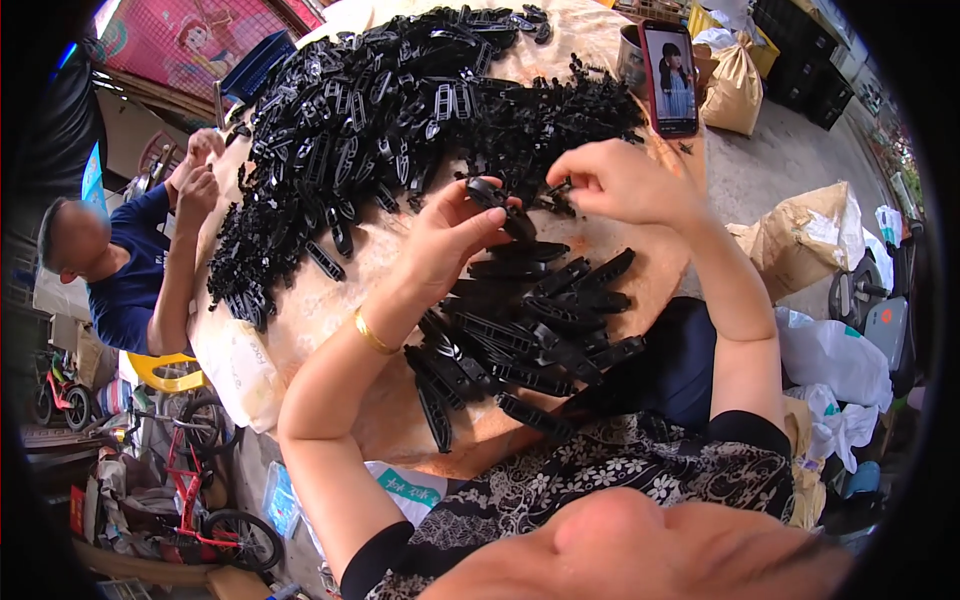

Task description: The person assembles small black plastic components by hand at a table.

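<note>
Over the table, my left hand (450,235), with a gold bangle at the wrist, grips a long black plastic part (484,190) between thumb and fingers. Just to its right, my right hand (622,182) has its fingertips pinched at a small black plastic piece (562,190), over the edge of a heap of small black pieces (560,125). Below both hands, nearer to me, lies a loose pile of long black plastic parts (530,325). A much larger heap of similar black parts (370,110) covers the far left of the table.
A phone in a red case (672,80) stands upright against a metal can (631,60) at the far right edge of the table (340,310). Across on the left sits a co-worker (135,260), both hands raised. Paper sacks (810,235) and a red bicycle (190,480) stand around.
</note>
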Demonstrator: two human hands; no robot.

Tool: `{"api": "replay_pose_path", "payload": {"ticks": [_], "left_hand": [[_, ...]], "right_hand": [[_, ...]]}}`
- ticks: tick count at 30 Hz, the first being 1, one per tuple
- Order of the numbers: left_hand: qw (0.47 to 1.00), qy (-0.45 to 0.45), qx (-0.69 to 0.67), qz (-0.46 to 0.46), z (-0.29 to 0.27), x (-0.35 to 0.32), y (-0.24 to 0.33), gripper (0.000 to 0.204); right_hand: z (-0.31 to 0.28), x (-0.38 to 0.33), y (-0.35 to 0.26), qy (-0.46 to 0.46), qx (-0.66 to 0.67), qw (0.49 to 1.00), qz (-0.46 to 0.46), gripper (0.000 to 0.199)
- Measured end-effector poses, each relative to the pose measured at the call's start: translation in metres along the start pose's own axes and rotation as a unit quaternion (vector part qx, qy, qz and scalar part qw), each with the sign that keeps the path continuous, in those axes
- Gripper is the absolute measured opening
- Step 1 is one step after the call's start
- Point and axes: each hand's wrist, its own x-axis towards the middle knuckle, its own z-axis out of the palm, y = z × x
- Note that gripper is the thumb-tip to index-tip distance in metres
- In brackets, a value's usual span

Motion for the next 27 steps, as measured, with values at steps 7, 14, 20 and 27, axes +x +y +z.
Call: {"api": "replay_pose_path", "payload": {"ticks": [7, 14, 20, 27], "left_hand": [[1.000, -0.025, 0.005, -0.009, 0.003, -0.001, -0.002, 0.033], [0.999, 0.030, -0.024, 0.002, 0.003, -0.004, -0.003, 0.034], [0.999, 0.041, -0.003, 0.009, 0.003, -0.002, -0.003, 0.031], [0.992, 0.055, 0.049, 0.106, 0.011, -0.006, 0.010, 0.032]], "right_hand": [[0.023, 0.007, -0.030, 0.133, 0.435, 0.890, -0.033, 0.015], [0.033, 0.001, -0.041, 0.242, 0.114, 0.953, -0.144, 0.010], [0.032, 0.002, -0.038, 0.263, -0.003, 0.941, -0.212, 0.006], [0.039, 0.007, -0.043, 0.316, 0.026, 0.930, -0.185, 0.013]]}}
